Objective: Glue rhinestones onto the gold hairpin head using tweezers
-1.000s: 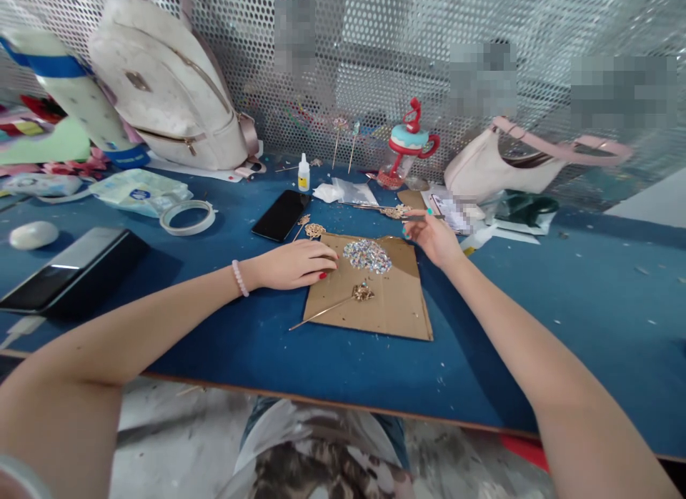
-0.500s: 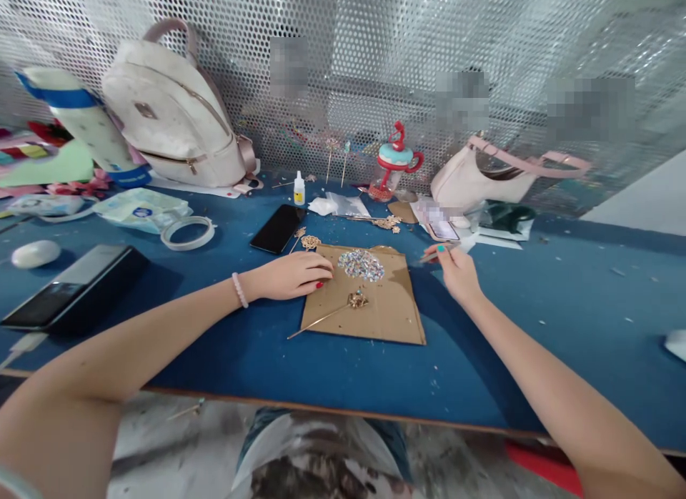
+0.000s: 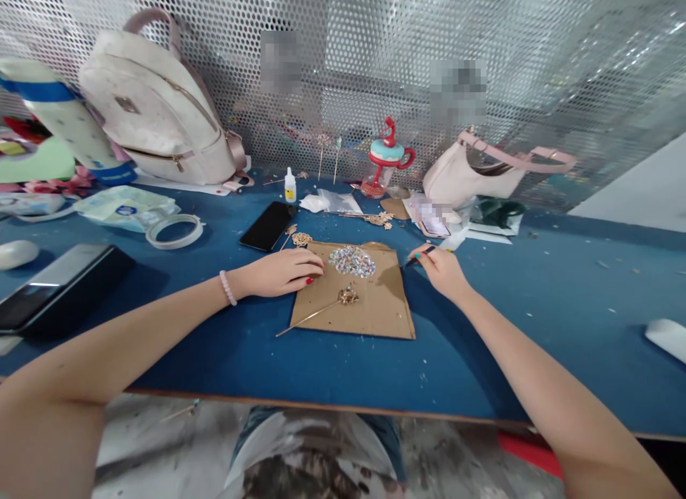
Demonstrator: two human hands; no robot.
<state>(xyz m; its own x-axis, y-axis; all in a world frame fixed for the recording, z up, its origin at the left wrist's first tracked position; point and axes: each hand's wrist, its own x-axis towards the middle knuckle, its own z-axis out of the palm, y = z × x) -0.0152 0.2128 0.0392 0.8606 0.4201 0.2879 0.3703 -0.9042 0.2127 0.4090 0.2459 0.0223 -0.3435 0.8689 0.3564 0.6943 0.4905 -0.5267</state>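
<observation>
My left hand (image 3: pixel 286 272) lies flat over the left edge of a cardboard piece (image 3: pixel 369 320), its fingers stretched and holding nothing. Just right of the fingertips, a patch of glittering rhinestones (image 3: pixel 352 262) is spread on the cardboard. Below them rests a gold hairpin (image 3: pixel 316 314) with an ornamented head; its stem sticks out past the cardboard's left side. Beyond the right edge of the cardboard, my right hand (image 3: pixel 442 272) is closed on slim dark tweezers (image 3: pixel 420 256), whose tip points left and down.
Behind the cardboard are a black phone (image 3: pixel 268 226), a glue bottle (image 3: pixel 290 186), gold filigree pieces (image 3: pixel 301 239) and a lidded cup (image 3: pixel 383 159). A backpack (image 3: pixel 155 113) and a tape roll (image 3: pixel 174 231) stand left; a handbag (image 3: pixel 471 174) stands at the back right.
The whole view has shifted, so things appear slightly farther left. The tweezers have turned in my right hand and now look darker. My left hand stays on the cardboard.
</observation>
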